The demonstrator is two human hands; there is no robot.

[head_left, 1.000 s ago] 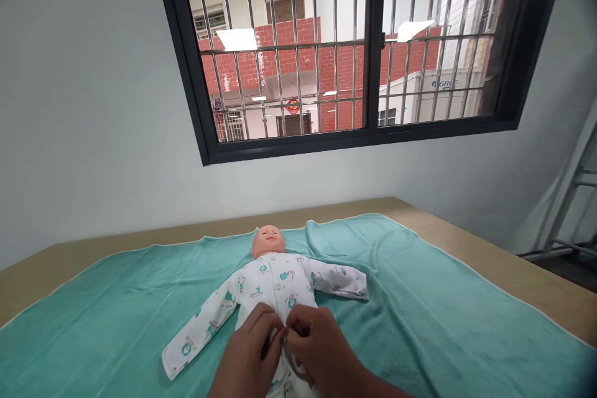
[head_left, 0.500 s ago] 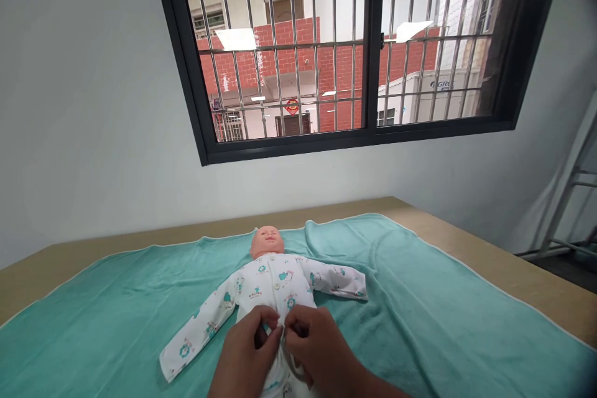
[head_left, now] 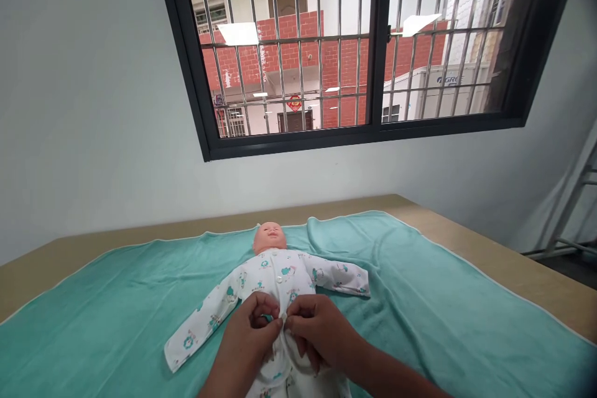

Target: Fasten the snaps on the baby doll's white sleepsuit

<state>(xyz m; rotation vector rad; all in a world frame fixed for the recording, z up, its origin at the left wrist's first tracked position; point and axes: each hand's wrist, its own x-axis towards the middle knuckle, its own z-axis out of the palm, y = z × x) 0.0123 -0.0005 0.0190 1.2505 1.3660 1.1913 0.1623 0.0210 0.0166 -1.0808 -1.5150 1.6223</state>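
Note:
A baby doll (head_left: 269, 237) lies on its back on a teal towel (head_left: 420, 317), head toward the wall. It wears a white romper (head_left: 280, 277) printed with small teal figures, sleeves spread to both sides. My left hand (head_left: 249, 329) and my right hand (head_left: 314, 329) meet at the romper's front, at the doll's belly. The fingertips of both hands pinch the two edges of the front opening together. The doll's lower body is hidden under my hands and forearms.
The towel covers a wooden table (head_left: 513, 267) that stands against a pale wall. Above it is a dark-framed barred window (head_left: 345, 43) looking onto a brick building. A metal frame (head_left: 573, 217) stands at the far right.
My hands have stayed at the romper's front, with the fingers shifting slightly up along the opening. The view has tilted a little, so more of the doll's lower half shows.

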